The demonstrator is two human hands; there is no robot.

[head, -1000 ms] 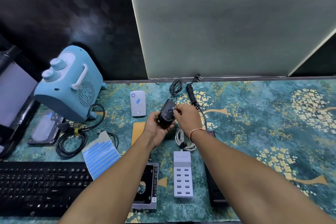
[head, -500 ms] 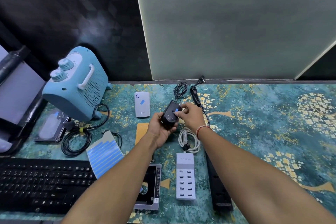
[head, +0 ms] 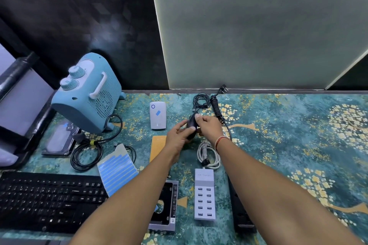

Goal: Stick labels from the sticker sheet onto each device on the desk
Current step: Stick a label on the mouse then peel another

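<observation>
We grip the mouse (head: 191, 125) with our right hand (head: 209, 125), just above the worktop (head: 288, 145); our left hand (head: 177, 137) lies slack beside it. The sticker sheet (head: 117, 167) rests left, near the keyboard (head: 49, 199).

Desk (head: 288, 145), teal floral cover. At 9 o'clock: blue heater (head: 87, 93), hard drive (head: 59, 141). At 12: white box (head: 158, 112), coiled cable (head: 216, 105). At 7: keyboard (head: 49, 199), sticker sheet (head: 117, 169). At 6: charger (head: 204, 195), power strip (head: 243, 209).
</observation>
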